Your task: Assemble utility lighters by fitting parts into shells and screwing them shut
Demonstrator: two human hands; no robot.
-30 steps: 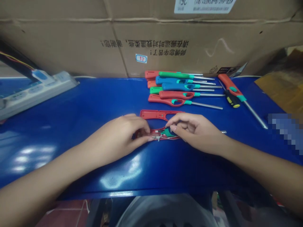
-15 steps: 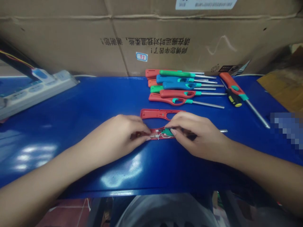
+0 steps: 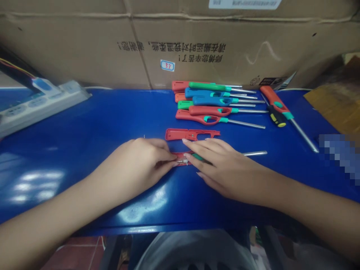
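A red long-nosed lighter (image 3: 180,159) lies opened up near the middle of the table, its inner parts showing. My left hand (image 3: 143,157) pinches its left end between thumb and fingers. Over the lighter's right part my right hand (image 3: 222,159) lies with its fingers stretched out, hiding most of the inside; a bit of green shows beneath them. The metal nozzle (image 3: 254,153) sticks out to the right beyond that hand. Just behind lies the other red casing half (image 3: 178,134), inner side up, close to my right fingertips.
Several closed lighters (image 3: 213,110) in red, blue and green are piled behind. To the right, an orange-red lighter (image 3: 270,98) lies by a black-and-yellow screwdriver (image 3: 277,117). A white power strip (image 3: 42,105) is at left. A large cardboard box (image 3: 92,48) walls off the back.
My right hand has gone from pinching the green part to lying spread over the lighter, its fingers reaching further left. The left hand keeps its hold.
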